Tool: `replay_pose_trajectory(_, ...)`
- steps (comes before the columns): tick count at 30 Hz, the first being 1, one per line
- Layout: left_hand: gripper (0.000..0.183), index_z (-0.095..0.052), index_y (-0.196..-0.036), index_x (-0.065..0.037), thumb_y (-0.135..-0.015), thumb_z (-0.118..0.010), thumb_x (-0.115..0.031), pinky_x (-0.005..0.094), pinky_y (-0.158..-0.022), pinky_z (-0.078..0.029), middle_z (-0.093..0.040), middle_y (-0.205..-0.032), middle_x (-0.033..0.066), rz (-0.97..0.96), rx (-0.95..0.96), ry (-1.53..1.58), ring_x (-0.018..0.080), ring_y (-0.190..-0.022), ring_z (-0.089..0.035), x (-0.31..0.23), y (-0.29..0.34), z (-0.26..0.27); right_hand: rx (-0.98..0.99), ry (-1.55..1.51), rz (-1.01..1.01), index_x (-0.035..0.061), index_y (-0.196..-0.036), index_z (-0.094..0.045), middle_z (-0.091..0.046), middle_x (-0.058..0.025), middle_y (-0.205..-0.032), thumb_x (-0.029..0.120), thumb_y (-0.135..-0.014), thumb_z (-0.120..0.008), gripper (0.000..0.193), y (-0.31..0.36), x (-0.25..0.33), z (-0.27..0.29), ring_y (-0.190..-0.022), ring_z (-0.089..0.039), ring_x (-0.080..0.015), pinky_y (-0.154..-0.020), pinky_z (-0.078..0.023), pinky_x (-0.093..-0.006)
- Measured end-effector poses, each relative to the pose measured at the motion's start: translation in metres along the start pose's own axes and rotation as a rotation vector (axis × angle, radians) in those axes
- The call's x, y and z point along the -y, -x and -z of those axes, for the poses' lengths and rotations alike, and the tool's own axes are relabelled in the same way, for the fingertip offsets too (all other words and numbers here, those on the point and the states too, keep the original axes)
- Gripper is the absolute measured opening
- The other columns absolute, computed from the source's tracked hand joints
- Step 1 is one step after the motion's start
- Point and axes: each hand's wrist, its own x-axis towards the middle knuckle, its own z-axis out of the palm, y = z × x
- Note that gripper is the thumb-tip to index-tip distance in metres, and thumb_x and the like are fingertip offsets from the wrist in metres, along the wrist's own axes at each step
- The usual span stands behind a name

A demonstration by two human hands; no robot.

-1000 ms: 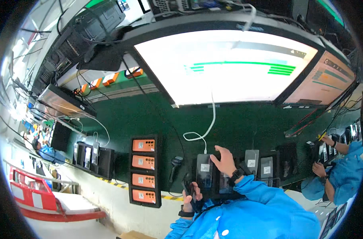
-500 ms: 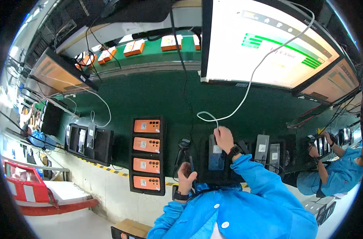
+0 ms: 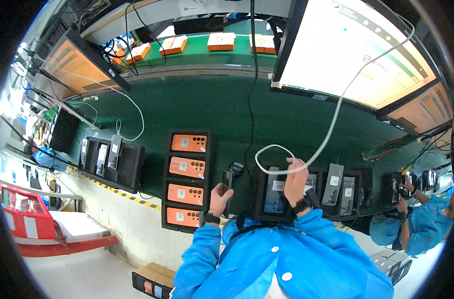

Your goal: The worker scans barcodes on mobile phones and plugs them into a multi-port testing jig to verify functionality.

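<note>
My right hand (image 3: 296, 183) is raised beside a dark phone (image 3: 275, 192) with a white label, its fingers closed on the end of a white cable (image 3: 331, 124). The cable loops left of the fingers and runs up across the monitor. That phone lies in a black foam tray (image 3: 260, 199), apart from the hand. My left hand (image 3: 219, 200) grips a dark slab-like thing (image 3: 228, 187), probably a phone, seen nearly edge-on. Just above it stands a small black device (image 3: 236, 168). Part of another phone (image 3: 311, 180) shows behind my right hand.
Left of my left hand, a black tray (image 3: 211, 149) holds several orange phones (image 3: 187, 168). Grey phones (image 3: 332, 184) lie to the right, and another black tray (image 3: 132, 162) is far left. A large monitor (image 3: 356, 55) stands behind; a co-worker (image 3: 426, 219) works at right.
My right hand has drawn the cable end away from the phone's top edge and moved right. My left hand keeps its grip. The monitor's green bars have gone, and the whole view has shifted.
</note>
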Motion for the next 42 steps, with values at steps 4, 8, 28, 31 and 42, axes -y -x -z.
replay_pose_trajectory(4, 0.066, -0.056, -0.119, 0.006, -0.070, -0.077, -0.032, 0.0362, -0.099, -0.039, -0.050, -0.127, 0.0192, -0.153, 0.072, -0.308, 0.0273, -0.115, -0.051, -0.016, -0.027, 0.003, -0.013, -0.165, -0.288, 0.0005, -0.104, -0.060, -0.062, -0.0132, -0.098, 0.023, -0.100, -0.037, 0.032, 0.020, 0.003, 0.041, -0.090, -0.057, -0.0256, -0.082, -0.043, -0.0367)
replay_pose_trajectory(8, 0.078, -0.057, -0.119, 0.008, -0.062, -0.081, -0.041, 0.0399, -0.110, -0.029, -0.031, -0.147, 0.0244, -0.178, 0.307, -0.646, 0.0340, -0.135, -0.034, -0.013, -0.054, 0.004, -0.090, -0.300, -0.448, -0.0004, -0.104, -0.061, -0.060, -0.0095, -0.100, 0.033, -0.103, -0.030, 0.045, 0.027, -0.011, 0.063, -0.094, -0.056, -0.0189, -0.081, -0.044, -0.0331)
replay_pose_trajectory(28, 0.063, -0.056, -0.104, 0.001, -0.065, -0.081, -0.042, 0.0300, -0.087, -0.045, -0.059, -0.104, 0.0090, -0.169, 0.224, -0.042, 0.0169, -0.099, -0.057, -0.114, 0.038, -0.032, -0.047, -0.493, -0.684, -0.0006, -0.103, -0.055, -0.063, -0.0078, -0.097, 0.033, -0.102, -0.039, 0.038, 0.038, -0.068, 0.113, -0.082, -0.061, -0.0125, -0.067, -0.049, -0.0249)
replay_pose_trajectory(31, 0.079, -0.053, -0.115, 0.002, -0.061, -0.084, -0.046, 0.0328, -0.088, -0.046, -0.057, -0.107, 0.0092, -0.138, 0.417, 0.006, 0.0197, -0.102, -0.057, -0.140, 0.078, -0.070, -0.015, -0.548, -0.722, -0.0003, -0.103, -0.055, -0.063, -0.0069, -0.097, 0.033, -0.102, -0.039, 0.037, 0.045, -0.077, 0.114, -0.081, -0.060, -0.0118, -0.068, -0.048, -0.0249)
replay_pose_trajectory(42, 0.062, -0.056, -0.090, 0.002, -0.056, -0.079, -0.043, 0.0261, -0.070, -0.037, -0.046, -0.091, 0.0057, -0.199, 0.579, -0.378, 0.0149, -0.081, -0.047, -0.123, 0.099, -0.194, -0.012, -0.645, -0.681, -0.0011, -0.098, -0.058, -0.065, -0.0153, -0.081, 0.027, -0.099, -0.044, 0.032, 0.046, -0.091, 0.122, -0.075, -0.064, -0.0256, -0.069, -0.048, -0.0352)
